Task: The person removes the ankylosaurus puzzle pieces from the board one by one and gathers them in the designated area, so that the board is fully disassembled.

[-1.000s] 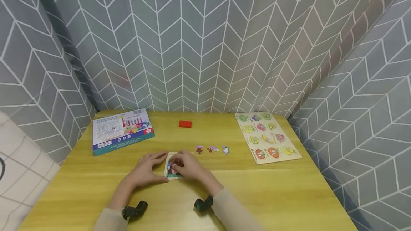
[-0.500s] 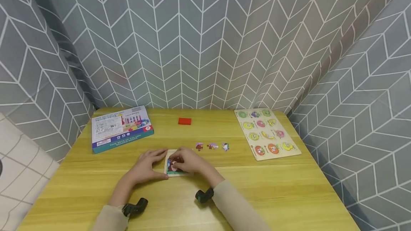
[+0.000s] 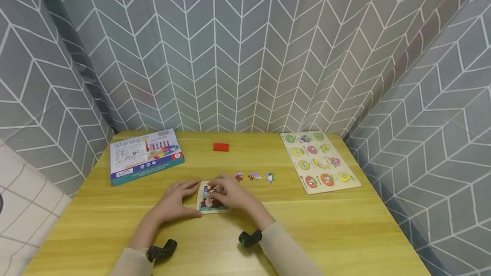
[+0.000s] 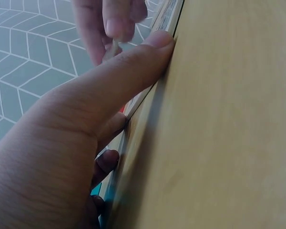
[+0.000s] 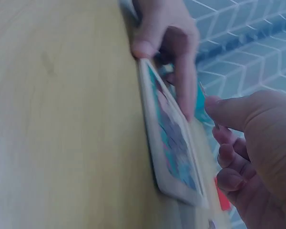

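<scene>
Yellow wood-grain bench [image 3: 326, 233] with a pale wooden fruit-puzzle board [image 3: 319, 171] over on the right. Flat wooden picture-puzzle frame [image 5: 178, 193] lies in front of the person, green strip toward them; can't really tell its long axis. Left hand [image 3: 177, 200] is spread, thumb and index touching its left corners. Three small loose jigsaw pieces [image 3: 254, 176] sit beyond it, rightward. Right hand's [image 3: 232, 193] fingers pinch a thin puzzle piece [image 5: 203, 89] above the frame, edge-on, slanting steeply down-right in the right wrist view.
</scene>
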The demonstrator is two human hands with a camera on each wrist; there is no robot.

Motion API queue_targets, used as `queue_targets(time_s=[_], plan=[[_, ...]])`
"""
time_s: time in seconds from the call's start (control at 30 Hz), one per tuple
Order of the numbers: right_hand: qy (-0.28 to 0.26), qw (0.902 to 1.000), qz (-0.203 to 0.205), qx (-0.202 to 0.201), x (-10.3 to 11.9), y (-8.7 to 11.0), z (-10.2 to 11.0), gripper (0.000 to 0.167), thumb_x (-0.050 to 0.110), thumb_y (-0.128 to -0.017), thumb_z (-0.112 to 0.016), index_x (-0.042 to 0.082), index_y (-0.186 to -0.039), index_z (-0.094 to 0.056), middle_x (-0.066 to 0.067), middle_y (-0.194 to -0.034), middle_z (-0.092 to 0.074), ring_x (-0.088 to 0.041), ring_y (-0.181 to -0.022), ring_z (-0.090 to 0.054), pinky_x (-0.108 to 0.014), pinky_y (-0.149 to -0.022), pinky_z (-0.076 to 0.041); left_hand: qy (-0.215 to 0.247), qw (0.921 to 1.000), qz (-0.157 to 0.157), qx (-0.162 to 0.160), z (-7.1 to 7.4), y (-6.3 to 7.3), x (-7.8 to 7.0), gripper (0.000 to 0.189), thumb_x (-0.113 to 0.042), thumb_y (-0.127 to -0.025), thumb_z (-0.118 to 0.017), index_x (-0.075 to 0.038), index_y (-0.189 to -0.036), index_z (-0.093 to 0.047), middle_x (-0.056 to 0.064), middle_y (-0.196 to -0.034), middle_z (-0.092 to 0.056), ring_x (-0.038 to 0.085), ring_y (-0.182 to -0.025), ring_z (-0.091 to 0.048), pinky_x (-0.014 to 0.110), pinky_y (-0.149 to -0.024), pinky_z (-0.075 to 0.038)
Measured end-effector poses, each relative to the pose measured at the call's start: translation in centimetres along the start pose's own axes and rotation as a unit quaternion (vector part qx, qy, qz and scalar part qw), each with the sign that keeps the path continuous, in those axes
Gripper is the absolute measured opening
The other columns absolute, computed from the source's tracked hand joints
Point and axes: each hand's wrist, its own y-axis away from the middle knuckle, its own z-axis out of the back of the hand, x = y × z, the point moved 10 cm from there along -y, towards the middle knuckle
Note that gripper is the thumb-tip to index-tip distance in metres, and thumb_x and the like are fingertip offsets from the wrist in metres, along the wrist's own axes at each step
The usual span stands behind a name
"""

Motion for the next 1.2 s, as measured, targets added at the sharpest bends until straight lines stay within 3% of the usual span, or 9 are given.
queue_targets(time_s=[0.17, 0.37, 0.43, 0.7, 0.93, 1.2], plan=[[-0.039, 0.9969, -0.029, -0.062, -2.2, 2.0, 2.4, 0.03, 0.017, -0.104, -0.071, 0.005, -0.132, -0.072, -0.008, -0.124, -0.068, -0.009, -0.086, -0.052, -0.024, -0.074, -0.049, 0.004, 1.0, 0.004, 0.002, -0.3, 0.0, 0.1, 0.101, -0.059, -0.075, -0.091, -0.013, -0.157, -0.054, 0.009, -0.166, -0.046, 0.049, -0.146, -0.036, 0.076, -0.118, -0.02], [-0.038, 0.9907, -0.054, -0.119, -5.1, 4.3, 4.8, 0.026, 0.014, -0.101, -0.074, 0.006, -0.125, -0.075, -0.006, -0.118, -0.071, -0.014, -0.094, -0.059, -0.031, -0.083, -0.052, 0.006, 1.0, 0.001, -0.003, -0.1, -0.2, 0.1, 0.102, -0.059, -0.075, -0.091, -0.012, -0.157, -0.053, 0.011, -0.166, -0.045, 0.056, -0.149, -0.03, 0.076, -0.119, -0.014], [-0.033, 0.9898, -0.063, -0.124, -5.8, 4.9, 5.0, 0.025, 0.013, -0.101, -0.074, 0.006, -0.124, -0.076, -0.005, -0.117, -0.071, -0.014, -0.097, -0.06, -0.031, -0.086, -0.053, 0.004, 1.0, -0.001, -0.002, -0.1, -0.1, 0.1, 0.103, -0.059, -0.075, -0.091, -0.012, -0.157, -0.053, 0.011, -0.166, -0.045, 0.056, -0.149, -0.031, 0.077, -0.119, -0.014], [-0.006, 0.9909, -0.056, -0.122, -6.6, 6.2, 4.7, 0.023, 0.015, -0.099, -0.076, 0.006, -0.12, -0.078, 0.005, -0.092, -0.061, -0.009, -0.078, -0.046, -0.027, -0.071, -0.042, 0.003, 1.0, 0.002, -0.001, -0.3, 0.1, 0.3, 0.104, -0.06, -0.074, -0.091, -0.012, -0.158, -0.053, 0.008, -0.165, -0.046, 0.043, -0.142, -0.04, 0.074, -0.117, -0.022], [0.006, 0.9914, -0.048, -0.122, -6.6, 6.1, 4.2, 0.024, 0.013, -0.099, -0.077, 0.007, -0.122, -0.078, -0.001, -0.112, -0.075, -0.005, -0.079, -0.05, -0.027, -0.076, -0.047, -0.001, 1.0, -0.001, 0.0, -0.3, 0.0, 0.0, 0.104, -0.06, -0.074, -0.091, -0.013, -0.158, -0.053, 0.008, -0.166, -0.046, 0.045, -0.143, -0.04, 0.075, -0.117, -0.023], [0.006, 0.9911, -0.047, -0.125, -6.7, 6.2, 4.1, 0.022, 0.01, -0.099, -0.076, 0.007, -0.12, -0.078, 0.0, -0.112, -0.07, -0.008, -0.085, -0.052, -0.027, -0.077, -0.05, 0.005, 1.0, -0.002, 0.001, -0.3, 0.1, -0.1, 0.103, -0.058, -0.074, -0.092, -0.012, -0.158, -0.053, 0.009, -0.166, -0.045, 0.05, -0.146, -0.036, 0.077, -0.118, -0.018]])
